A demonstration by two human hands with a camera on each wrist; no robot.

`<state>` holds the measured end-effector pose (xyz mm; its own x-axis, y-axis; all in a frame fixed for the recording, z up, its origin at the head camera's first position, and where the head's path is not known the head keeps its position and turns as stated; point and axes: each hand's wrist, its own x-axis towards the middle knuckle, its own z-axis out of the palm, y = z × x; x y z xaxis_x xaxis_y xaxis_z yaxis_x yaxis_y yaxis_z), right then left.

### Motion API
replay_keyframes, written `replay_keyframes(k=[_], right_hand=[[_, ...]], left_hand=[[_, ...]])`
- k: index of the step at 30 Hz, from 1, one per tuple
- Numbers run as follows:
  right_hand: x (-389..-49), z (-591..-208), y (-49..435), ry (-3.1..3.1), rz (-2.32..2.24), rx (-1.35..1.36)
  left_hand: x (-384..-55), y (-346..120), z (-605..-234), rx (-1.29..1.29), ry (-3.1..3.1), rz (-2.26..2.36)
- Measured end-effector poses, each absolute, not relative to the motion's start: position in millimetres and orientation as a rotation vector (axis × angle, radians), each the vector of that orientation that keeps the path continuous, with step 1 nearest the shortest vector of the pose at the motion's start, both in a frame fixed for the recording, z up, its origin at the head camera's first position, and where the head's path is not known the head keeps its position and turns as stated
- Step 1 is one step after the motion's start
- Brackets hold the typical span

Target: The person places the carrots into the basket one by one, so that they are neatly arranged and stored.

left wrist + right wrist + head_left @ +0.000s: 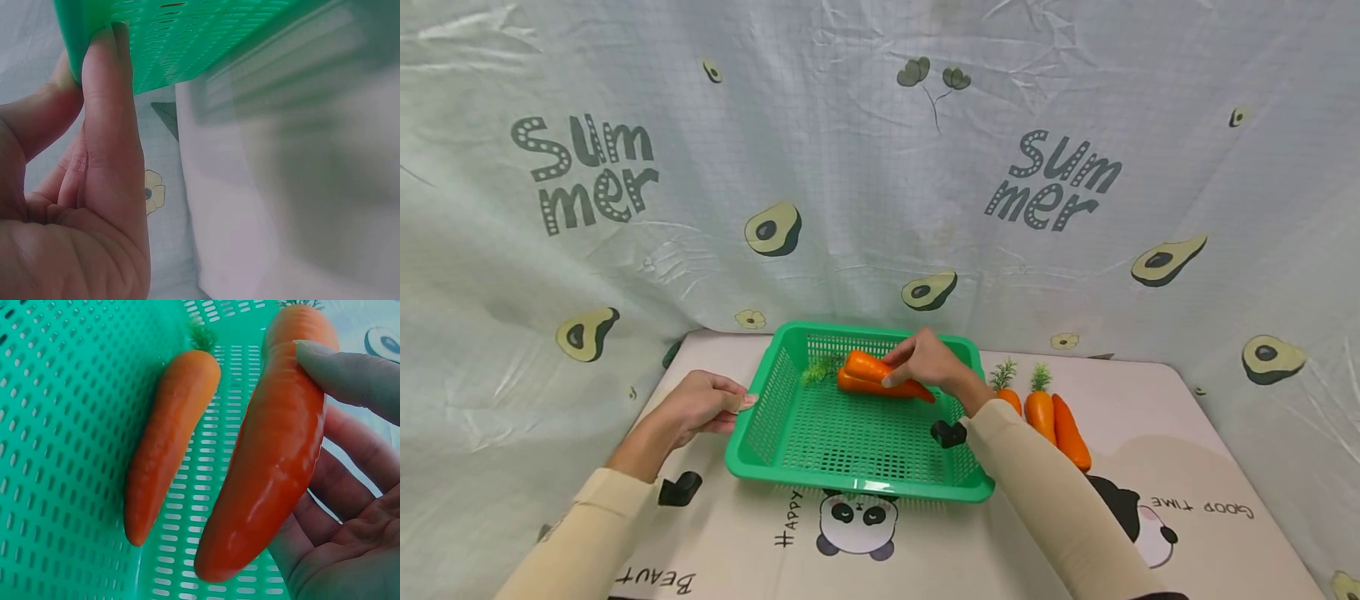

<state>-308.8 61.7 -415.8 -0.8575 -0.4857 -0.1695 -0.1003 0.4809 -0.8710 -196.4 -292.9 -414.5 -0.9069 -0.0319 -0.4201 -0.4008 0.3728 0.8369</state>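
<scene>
A green plastic basket (917, 492) with slotted walls stands on the table. My left hand (703, 404) pinches its left rim between thumb and fingers; the left wrist view shows the fingers (112, 131) pressed to the green wall. Over the inside of the basket, my right hand (925, 364) holds an orange carrot (269, 450) with the thumb on one side and the fingers on the other. A second carrot (172, 437) with a green leafy top lies on the basket's slotted bottom, beside and below the held one.
Right of the basket, three more carrots lie on the table: a carrot (1009, 400) partly behind my right forearm, a leafy-topped carrot (1040, 412) and another carrot (1070, 433) against it. A printed curtain (865, 167) hangs behind the table (1157, 425).
</scene>
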Motion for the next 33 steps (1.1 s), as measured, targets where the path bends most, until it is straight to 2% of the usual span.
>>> replay_keyframes(k=[33], right_hand=[[-310.0, -428.2, 45.0, 2.360, -1.282, -0.488]], left_hand=[[-195.7, -293.6, -415.2, -0.388, 2.310, 1.544]])
